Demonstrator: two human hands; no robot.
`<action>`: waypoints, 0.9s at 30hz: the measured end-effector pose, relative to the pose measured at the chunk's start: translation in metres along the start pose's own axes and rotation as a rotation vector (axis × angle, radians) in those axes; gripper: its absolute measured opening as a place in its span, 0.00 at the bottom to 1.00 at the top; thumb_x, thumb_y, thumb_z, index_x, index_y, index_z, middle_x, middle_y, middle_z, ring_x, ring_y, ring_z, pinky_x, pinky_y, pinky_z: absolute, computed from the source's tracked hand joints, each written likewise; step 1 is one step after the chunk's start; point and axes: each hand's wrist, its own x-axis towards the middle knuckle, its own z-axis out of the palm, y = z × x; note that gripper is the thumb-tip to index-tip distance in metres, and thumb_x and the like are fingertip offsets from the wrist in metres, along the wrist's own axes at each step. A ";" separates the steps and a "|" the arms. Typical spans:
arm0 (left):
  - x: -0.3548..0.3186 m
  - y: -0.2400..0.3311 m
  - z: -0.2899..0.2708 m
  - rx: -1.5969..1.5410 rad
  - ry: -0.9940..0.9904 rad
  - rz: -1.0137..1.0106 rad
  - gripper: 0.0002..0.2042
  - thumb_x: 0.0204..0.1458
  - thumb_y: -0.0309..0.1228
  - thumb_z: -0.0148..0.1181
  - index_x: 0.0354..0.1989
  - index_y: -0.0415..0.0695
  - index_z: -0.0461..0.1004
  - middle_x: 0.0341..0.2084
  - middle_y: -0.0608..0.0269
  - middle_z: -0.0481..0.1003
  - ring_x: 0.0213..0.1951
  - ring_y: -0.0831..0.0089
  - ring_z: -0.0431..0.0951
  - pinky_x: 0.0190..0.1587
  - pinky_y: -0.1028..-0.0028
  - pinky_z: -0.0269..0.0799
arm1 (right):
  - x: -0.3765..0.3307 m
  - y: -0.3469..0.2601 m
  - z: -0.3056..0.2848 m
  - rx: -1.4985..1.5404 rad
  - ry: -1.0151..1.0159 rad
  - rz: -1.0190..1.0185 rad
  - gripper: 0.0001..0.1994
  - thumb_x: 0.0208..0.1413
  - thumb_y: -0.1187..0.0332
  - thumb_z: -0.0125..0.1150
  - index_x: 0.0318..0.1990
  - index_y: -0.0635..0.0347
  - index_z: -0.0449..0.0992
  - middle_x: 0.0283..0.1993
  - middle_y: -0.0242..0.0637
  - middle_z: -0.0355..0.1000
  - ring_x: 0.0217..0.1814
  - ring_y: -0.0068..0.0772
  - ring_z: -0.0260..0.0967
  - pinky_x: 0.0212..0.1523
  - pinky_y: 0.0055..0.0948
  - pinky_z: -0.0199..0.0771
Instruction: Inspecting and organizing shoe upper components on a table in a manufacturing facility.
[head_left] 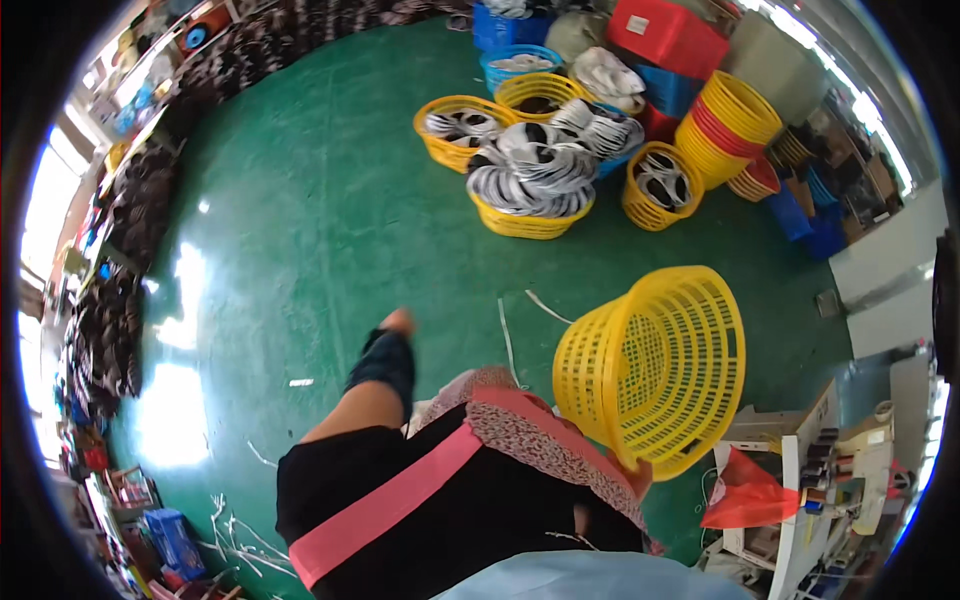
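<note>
My right hand [638,472] grips the rim of a yellow plastic basket [575,365]. The basket is tilted on its side, its mouth facing right, and only its bare slotted walls show inside. It hangs to the right of my body, and part of my hand is hidden by my sleeve. My left hand [399,321] is held out in front over the green floor, away from any object. A dark cuff covers that forearm, and the fingers are too small and foreshortened to make out.
Ahead to the right, yellow baskets [530,228] hold piles of black and white pieces. Behind stand a stack of yellow and red baskets [728,130] and a red bin [668,38]. A workbench [800,500] with a red cloth [745,492] is at the right. White strips [507,335] lie on the floor.
</note>
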 end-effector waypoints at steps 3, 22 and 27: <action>-0.006 0.037 0.023 0.036 -0.117 0.229 0.12 0.67 0.32 0.57 0.51 0.42 0.82 0.45 0.54 0.83 0.48 0.56 0.83 0.51 0.55 0.81 | 0.172 -0.115 -0.006 0.002 -0.029 0.046 0.32 0.65 0.58 0.61 0.72 0.69 0.69 0.68 0.59 0.75 0.71 0.59 0.74 0.72 0.57 0.77; 1.207 0.548 -0.153 -1.005 0.028 0.146 0.16 0.74 0.32 0.62 0.65 0.40 0.79 0.53 0.59 0.86 0.54 0.72 0.84 0.55 0.70 0.78 | 1.169 -0.710 0.659 -0.017 -0.268 -0.264 0.24 0.76 0.54 0.53 0.69 0.59 0.73 0.71 0.49 0.75 0.72 0.60 0.75 0.69 0.63 0.80; 1.294 0.561 -0.077 -0.572 0.252 0.039 0.16 0.72 0.31 0.62 0.61 0.34 0.78 0.46 0.44 0.87 0.52 0.44 0.87 0.56 0.55 0.81 | 1.452 -0.944 0.860 -0.125 -0.386 -0.402 0.21 0.76 0.51 0.56 0.66 0.53 0.75 0.68 0.41 0.79 0.67 0.51 0.78 0.61 0.55 0.83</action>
